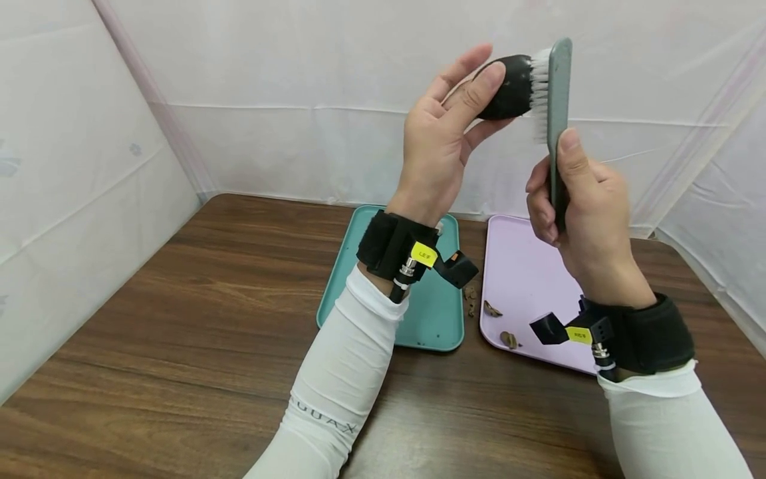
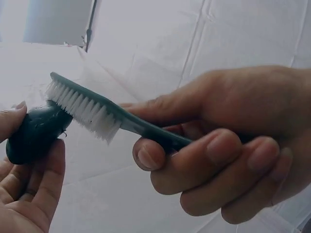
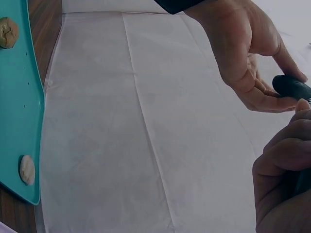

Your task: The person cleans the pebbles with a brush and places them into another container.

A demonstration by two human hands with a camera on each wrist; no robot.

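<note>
Brushing looks to be under way and unfinished, judged from how things lie. Furthest left on the brown wooden counter (image 1: 179, 319) sits a teal tray (image 1: 433, 319); the right wrist view shows two small pale lumps on a teal tray, one near each end of the strip in view. Above it the left hand (image 1: 439, 143) is raised, fingers and thumb curled round a dark, rounded object (image 1: 509, 86), held up in the air well clear of the counter. What the object is cannot be told; it is smooth and dark all over in the head view. Pressed against its right side are the white bristles of a grey-green brush (image 1: 556, 100), which stands nearly upright. The right hand (image 1: 577, 199) is clamped on the brush handle, thumb laid along its back. Below that hand lies a lilac tray (image 1: 526, 266), with a few brown scraps (image 1: 499, 322) at its left edge and on the counter between the two trays. Whether the object is clean yet cannot be read from these views; it is not set down on either tray
</note>
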